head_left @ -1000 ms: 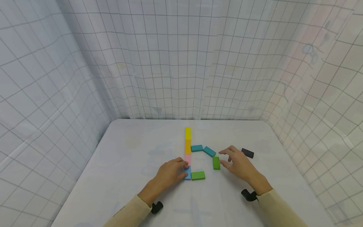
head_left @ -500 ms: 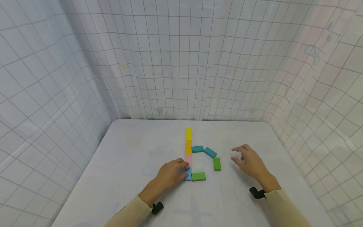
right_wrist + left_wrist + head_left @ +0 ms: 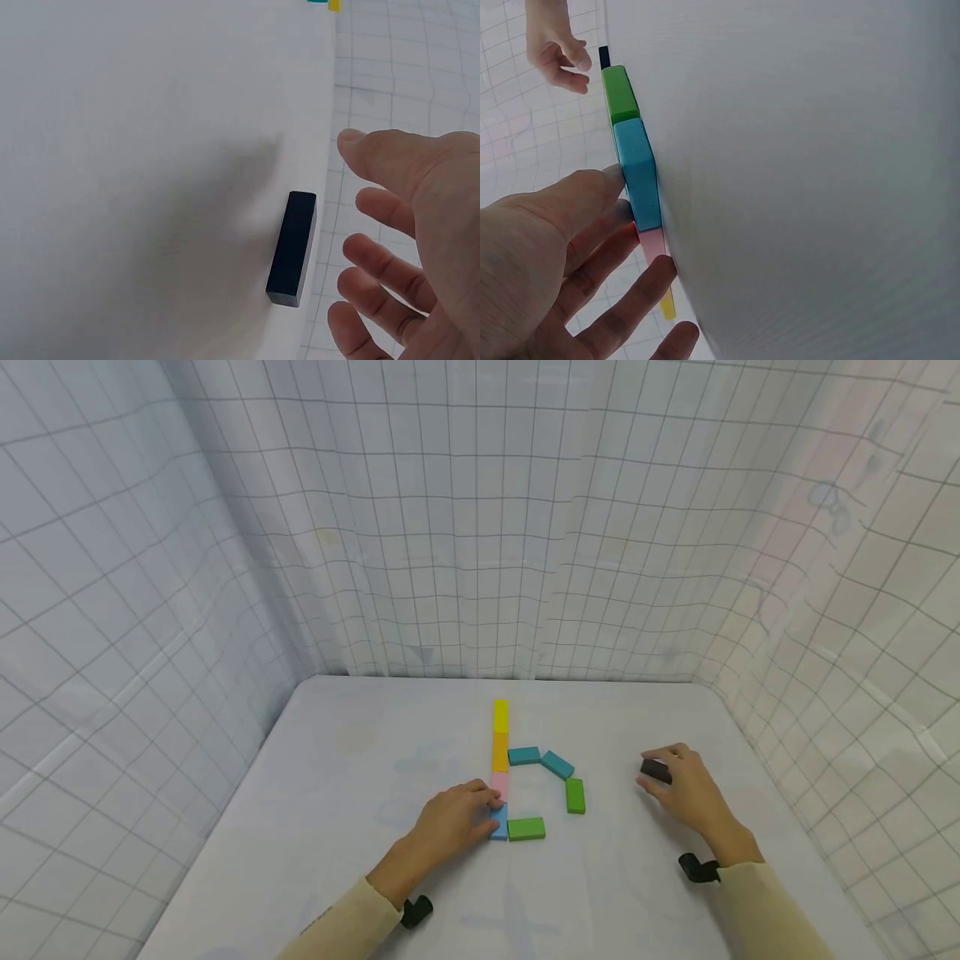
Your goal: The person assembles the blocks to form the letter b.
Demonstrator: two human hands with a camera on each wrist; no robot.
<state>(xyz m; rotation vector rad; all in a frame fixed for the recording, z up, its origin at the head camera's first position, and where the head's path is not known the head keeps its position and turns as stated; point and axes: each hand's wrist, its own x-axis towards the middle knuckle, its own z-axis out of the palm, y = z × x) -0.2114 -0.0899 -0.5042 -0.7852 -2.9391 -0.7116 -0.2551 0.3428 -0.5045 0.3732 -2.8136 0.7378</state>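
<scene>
On the white table, a column of blocks runs from a yellow block (image 3: 501,716) through an orange block (image 3: 500,752) and a pink block (image 3: 499,782) to a blue block (image 3: 636,172). My left hand (image 3: 450,820) rests at its near end, thumb at the blue block's edge and fingertips by the pink one. To the right, my right hand (image 3: 686,789) hovers around a black block (image 3: 292,249), thumb and fingers spread apart and not closed on it. The right wrist view shows the block lying on the table, beside the fingers.
Right of the column lie two teal blocks (image 3: 524,756), a green block (image 3: 575,796) beyond them, and another green block (image 3: 527,828) beside the blue one, forming a curve with a gap. Grid-patterned white curtains (image 3: 517,568) enclose the table's back and sides.
My right hand has moved right, away from the green block at the curve's end, and is now over the black block. My left hand stays at the column.
</scene>
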